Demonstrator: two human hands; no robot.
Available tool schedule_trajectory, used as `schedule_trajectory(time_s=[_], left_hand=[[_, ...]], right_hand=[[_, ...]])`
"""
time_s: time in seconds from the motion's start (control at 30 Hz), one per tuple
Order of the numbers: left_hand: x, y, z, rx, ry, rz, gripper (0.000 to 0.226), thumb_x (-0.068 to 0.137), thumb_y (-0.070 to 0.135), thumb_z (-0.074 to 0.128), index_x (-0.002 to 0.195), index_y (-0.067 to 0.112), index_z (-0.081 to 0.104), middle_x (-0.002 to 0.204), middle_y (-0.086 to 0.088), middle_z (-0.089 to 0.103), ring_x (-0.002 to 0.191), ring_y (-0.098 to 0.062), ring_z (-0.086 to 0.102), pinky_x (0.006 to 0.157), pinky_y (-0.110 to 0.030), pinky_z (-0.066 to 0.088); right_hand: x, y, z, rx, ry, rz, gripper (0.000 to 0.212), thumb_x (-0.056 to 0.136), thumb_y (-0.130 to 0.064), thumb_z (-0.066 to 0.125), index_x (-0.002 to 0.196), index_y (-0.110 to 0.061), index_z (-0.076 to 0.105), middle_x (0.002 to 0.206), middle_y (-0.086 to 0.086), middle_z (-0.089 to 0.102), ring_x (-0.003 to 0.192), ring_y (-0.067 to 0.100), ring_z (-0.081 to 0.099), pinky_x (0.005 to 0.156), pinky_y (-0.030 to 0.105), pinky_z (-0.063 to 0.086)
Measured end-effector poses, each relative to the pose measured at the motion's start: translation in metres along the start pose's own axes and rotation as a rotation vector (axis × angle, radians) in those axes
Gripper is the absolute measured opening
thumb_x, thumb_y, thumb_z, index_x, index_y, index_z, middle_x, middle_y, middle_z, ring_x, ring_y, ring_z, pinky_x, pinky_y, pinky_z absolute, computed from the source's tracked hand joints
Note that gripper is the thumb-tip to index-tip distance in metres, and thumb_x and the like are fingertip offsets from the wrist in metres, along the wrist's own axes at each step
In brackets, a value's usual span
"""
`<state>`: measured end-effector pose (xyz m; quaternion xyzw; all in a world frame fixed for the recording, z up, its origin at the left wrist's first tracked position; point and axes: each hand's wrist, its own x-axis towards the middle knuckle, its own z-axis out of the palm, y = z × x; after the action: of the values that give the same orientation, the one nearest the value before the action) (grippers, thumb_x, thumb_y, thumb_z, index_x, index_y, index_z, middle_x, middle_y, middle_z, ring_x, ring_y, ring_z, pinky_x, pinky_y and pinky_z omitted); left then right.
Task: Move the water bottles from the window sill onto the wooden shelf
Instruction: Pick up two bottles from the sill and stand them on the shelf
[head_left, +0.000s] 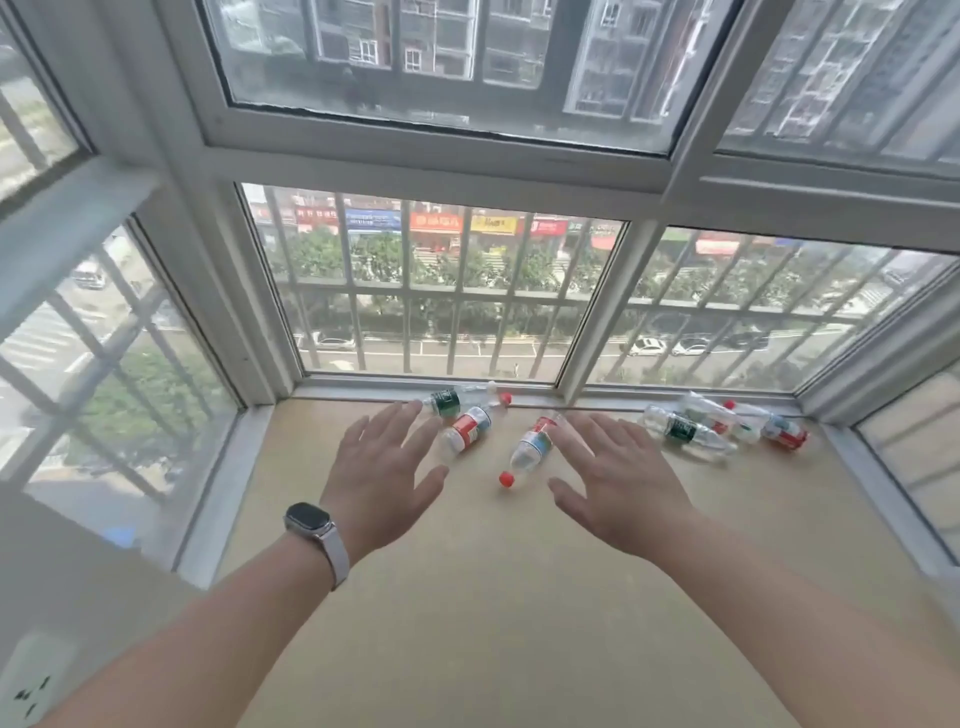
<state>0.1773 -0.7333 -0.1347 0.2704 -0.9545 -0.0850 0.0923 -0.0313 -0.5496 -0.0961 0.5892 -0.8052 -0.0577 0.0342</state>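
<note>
Beige window sill set in a bay of white-framed windows, barred on the outside. Beyond the glass: trees, parked cars, a row of coloured shop signs.

Water bottles on the sill, all lying on their sides, none upright. Toward the middle of the far edge, three of them:
- green-label bottle, right against the far edge
- red-label bottle, just beside it on the near side, red cap pointing to the far edge
- nearest bottle, a little to the right, red cap pointing to the near edge

Close to the far right corner, a heap of bottles lying across one another, with a green label and a red label showing among them.

Left hand and right hand both stretched out above the sill, palms down, one on each side of the nearest bottle. Grip apart on both: fingers straight and spread, nothing held. Left fingertips overlapping the green-label bottle, right fingertips overlapping the base of the nearest bottle; cannot tell whether touching.

Dark-faced watch on a pale strap round the left wrist.
</note>
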Motion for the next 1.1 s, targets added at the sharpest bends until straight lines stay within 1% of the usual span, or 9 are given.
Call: schedule_trajectory(time_s=[0.13,0.27,0.4,0.47,0.57,0.7,0.87,1.0,1.1], left_hand=[[0.032,-0.002,0.018,0.009,-0.019,-0.012,0.060,0.089,0.053,0.040,0.136,0.020,0.057,0.144,-0.011,0.053,0.133,-0.033,0.047,0.107,-0.054,0.036],[0.075,-0.006,0.052,0.019,-0.045,-0.024,0.059,0.090,0.051,0.047,0.142,0.023,0.051,0.149,-0.009,0.048,0.138,-0.031,0.041,0.112,-0.051,0.029],[0.121,-0.004,0.104,0.016,-0.099,-0.021,0.057,0.093,0.046,0.055,0.145,0.025,0.046,0.153,-0.007,0.043,0.142,-0.030,0.035,0.114,-0.050,0.022],[0.140,-0.004,0.132,0.012,-0.121,-0.019,0.056,0.092,0.045,0.057,0.143,0.024,0.048,0.150,-0.007,0.046,0.140,-0.030,0.037,0.114,-0.050,0.024],[0.164,-0.009,0.175,0.018,-0.158,-0.028,0.055,0.091,0.042,0.059,0.142,0.021,0.051,0.147,-0.008,0.049,0.138,-0.032,0.040,0.111,-0.052,0.028],[0.192,-0.020,0.232,-0.004,-0.173,-0.080,0.056,0.089,0.037,0.066,0.140,0.018,0.054,0.146,-0.013,0.049,0.135,-0.036,0.044,0.108,-0.050,0.031],[0.213,-0.033,0.306,-0.059,-0.175,-0.186,0.054,0.088,0.039,0.061,0.137,0.018,0.054,0.145,-0.014,0.050,0.130,-0.035,0.046,0.102,-0.048,0.037],[0.226,-0.044,0.353,-0.075,-0.199,-0.256,0.057,0.091,0.044,0.056,0.141,0.020,0.047,0.149,-0.009,0.046,0.134,-0.032,0.041,0.107,-0.046,0.031],[0.236,-0.050,0.373,-0.103,-0.213,-0.286,0.062,0.090,0.045,0.054,0.145,0.019,0.041,0.145,-0.007,0.048,0.131,-0.031,0.042,0.107,-0.042,0.030]], right_hand=[[0.018,0.023,0.030,0.010,-0.057,0.036,0.064,0.090,-0.055,0.032,0.138,-0.018,0.053,0.141,0.009,0.053,0.126,0.029,0.049,0.102,0.046,0.038],[0.046,0.052,0.072,0.059,-0.123,0.055,0.065,0.090,-0.056,0.030,0.142,-0.021,0.048,0.146,0.006,0.047,0.130,0.027,0.043,0.106,0.044,0.032],[0.080,0.084,0.118,0.094,-0.115,0.094,0.059,0.090,-0.052,0.043,0.139,-0.022,0.049,0.146,0.004,0.047,0.128,0.025,0.043,0.103,0.038,0.022],[0.096,0.096,0.143,0.131,-0.101,0.121,0.057,0.087,-0.051,0.046,0.135,-0.021,0.052,0.142,0.004,0.050,0.123,0.025,0.045,0.099,0.038,0.022],[0.119,0.110,0.188,0.140,-0.134,0.102,0.059,0.089,-0.052,0.041,0.140,-0.022,0.046,0.146,0.004,0.045,0.129,0.024,0.039,0.103,0.038,0.020],[0.140,0.124,0.252,0.188,-0.149,0.099,0.058,0.091,-0.049,0.047,0.141,-0.019,0.046,0.146,0.007,0.045,0.129,0.027,0.041,0.103,0.042,0.029],[0.162,0.129,0.327,0.236,-0.188,0.092,0.061,0.088,-0.048,0.046,0.143,-0.021,0.042,0.148,0.006,0.042,0.131,0.027,0.038,0.101,0.041,0.029],[0.183,0.132,0.369,0.227,-0.194,0.045,0.068,0.082,-0.042,0.060,0.144,-0.020,0.042,0.147,0.008,0.043,0.132,0.028,0.038,0.100,0.044,0.035],[0.202,0.137,0.390,0.185,-0.228,0.002,0.075,0.077,-0.034,0.067,0.145,-0.023,0.038,0.152,0.006,0.036,0.139,0.027,0.029,0.104,0.043,0.030]])
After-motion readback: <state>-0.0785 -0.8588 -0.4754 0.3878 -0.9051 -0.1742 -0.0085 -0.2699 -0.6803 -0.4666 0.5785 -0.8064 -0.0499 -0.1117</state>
